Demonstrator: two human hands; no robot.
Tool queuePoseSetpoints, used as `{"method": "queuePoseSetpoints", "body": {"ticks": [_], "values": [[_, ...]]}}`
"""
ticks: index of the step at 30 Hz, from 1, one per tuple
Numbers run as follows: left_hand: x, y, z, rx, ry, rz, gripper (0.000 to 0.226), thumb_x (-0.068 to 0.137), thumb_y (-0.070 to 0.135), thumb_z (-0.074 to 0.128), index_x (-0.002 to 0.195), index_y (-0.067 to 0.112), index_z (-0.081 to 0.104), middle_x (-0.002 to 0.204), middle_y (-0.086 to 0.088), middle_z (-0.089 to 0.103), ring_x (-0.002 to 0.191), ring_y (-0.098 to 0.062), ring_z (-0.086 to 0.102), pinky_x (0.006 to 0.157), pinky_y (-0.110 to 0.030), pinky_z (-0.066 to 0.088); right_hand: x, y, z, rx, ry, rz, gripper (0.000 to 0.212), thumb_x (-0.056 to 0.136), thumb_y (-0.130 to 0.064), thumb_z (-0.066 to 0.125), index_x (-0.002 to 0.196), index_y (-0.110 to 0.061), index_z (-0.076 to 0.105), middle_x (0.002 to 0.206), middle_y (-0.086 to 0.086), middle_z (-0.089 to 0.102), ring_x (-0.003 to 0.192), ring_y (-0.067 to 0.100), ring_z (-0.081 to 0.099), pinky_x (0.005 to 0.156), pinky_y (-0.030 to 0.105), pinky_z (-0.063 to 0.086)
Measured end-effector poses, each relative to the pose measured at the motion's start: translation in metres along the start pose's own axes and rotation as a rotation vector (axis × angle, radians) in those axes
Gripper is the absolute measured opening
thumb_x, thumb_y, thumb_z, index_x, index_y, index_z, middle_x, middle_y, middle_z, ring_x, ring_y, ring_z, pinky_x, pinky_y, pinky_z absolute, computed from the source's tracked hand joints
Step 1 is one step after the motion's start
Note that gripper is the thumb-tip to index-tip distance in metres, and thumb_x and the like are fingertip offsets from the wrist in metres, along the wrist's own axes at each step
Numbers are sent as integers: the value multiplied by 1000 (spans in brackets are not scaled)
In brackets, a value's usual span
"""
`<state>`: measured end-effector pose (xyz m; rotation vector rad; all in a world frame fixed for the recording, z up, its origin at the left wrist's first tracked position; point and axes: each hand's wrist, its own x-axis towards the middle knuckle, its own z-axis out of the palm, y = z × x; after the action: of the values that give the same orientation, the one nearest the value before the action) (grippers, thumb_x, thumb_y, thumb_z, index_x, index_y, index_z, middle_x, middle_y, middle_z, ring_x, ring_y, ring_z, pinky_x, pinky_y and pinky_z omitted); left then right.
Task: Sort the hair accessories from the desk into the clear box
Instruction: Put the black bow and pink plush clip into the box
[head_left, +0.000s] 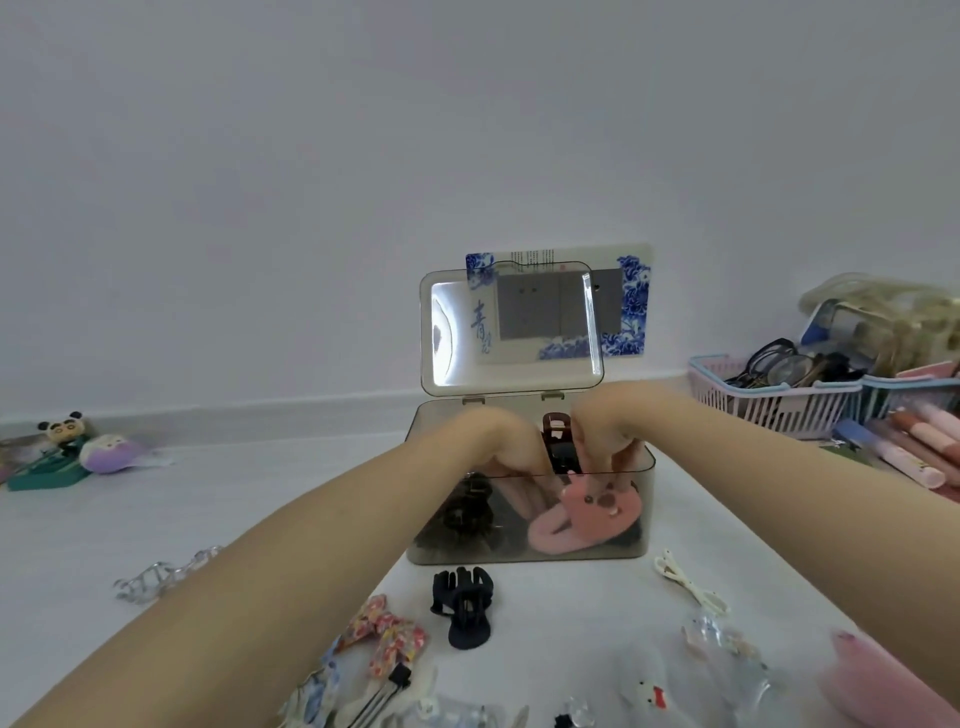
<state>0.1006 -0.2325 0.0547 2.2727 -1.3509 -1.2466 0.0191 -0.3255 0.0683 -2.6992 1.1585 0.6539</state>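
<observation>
Head view: smoky clear plastic box (530, 551), hinged lid (511, 327) raised upright, stands mid-counter (571, 613). Both hands reach over its open top; left hand (498, 441) dips inside, fingers hidden, grip cannot be told; right hand (608, 431) curls its fingers round a dark brown claw clip (558, 441) held upright at the rim. Inside lie a pink bear-face clip (587, 512) and dark clips (467, 514). On the counter before the box: navy claw clip (464, 605), floral fabric bow (389, 636), white slim clip (688, 582). Pink mesh basket (779, 405) sits far right.
</observation>
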Motion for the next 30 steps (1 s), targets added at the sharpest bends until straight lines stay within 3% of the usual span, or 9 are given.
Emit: {"method": "queuePoseSetpoints", "body": {"ticks": [2,6,8,13,16,20,25,28,30], "values": [[1,1,-1,-40,10,7,32,99,8,41,123,-9,54,129,-26,57,121,-33,56,103,-37,46,4,-1,2,-20,6,-13,40,71,-28,77,107,-12,70,104,1,73,86,19,68,90,34,54],[1,1,-1,-97,11,29,35,100,14,39,120,-10,55,121,-27,61,116,-35,58,103,-40,46,14,1,4,-114,39,3,47,65,-42,77,101,-12,73,89,0,68,74,19,56,77,29,51],[1,1,0,-102,7,35,35,100,14,39,121,-9,55,111,-23,64,107,-32,61,104,-40,45,15,0,5,-127,8,26,33,69,-42,76,89,-17,68,82,1,61,66,18,52,70,26,46],[0,0,1,-119,57,68,32,98,13,43,120,-7,56,124,-25,61,98,-28,64,96,-35,52,-1,1,2,-78,90,6,24,75,-32,73,85,-10,67,76,3,64,58,17,54,62,24,47],[-10,-3,0,-146,226,136,31,96,15,49,116,-5,60,117,-22,65,91,-27,66,90,-35,55,-26,3,-4,75,159,-64,28,82,-25,69,101,-4,70,89,8,71,67,18,61,58,22,48],[-39,-16,0,-153,508,274,24,92,20,53,102,6,69,104,-13,71,96,-23,69,89,-35,56,-53,-3,2,340,378,-213,18,85,-20,66,102,-14,68,93,8,73,62,13,67,47,19,49],[-95,-57,14,-124,844,385,19,91,23,50,85,26,68,94,3,71,89,-13,68,75,-26,52,-84,-40,32,549,634,-470,21,86,-30,63,106,-27,67,92,-5,68,78,10,64,61,17,46],[-123,-88,27,-162,938,385,22,90,19,49,83,30,67,92,10,68,90,-9,66,71,-17,46,-99,-70,48,623,679,-600,20,87,-29,61,107,-31,66,85,-17,63,74,-3,56,63,14,40],[-140,-112,35,-160,981,343,22,91,19,49,89,29,68,92,11,66,89,-6,64,67,-12,41,-104,-96,59,659,665,-648,22,88,-31,60,109,-32,65,89,-13,65,74,-5,55,63,13,40]]}}
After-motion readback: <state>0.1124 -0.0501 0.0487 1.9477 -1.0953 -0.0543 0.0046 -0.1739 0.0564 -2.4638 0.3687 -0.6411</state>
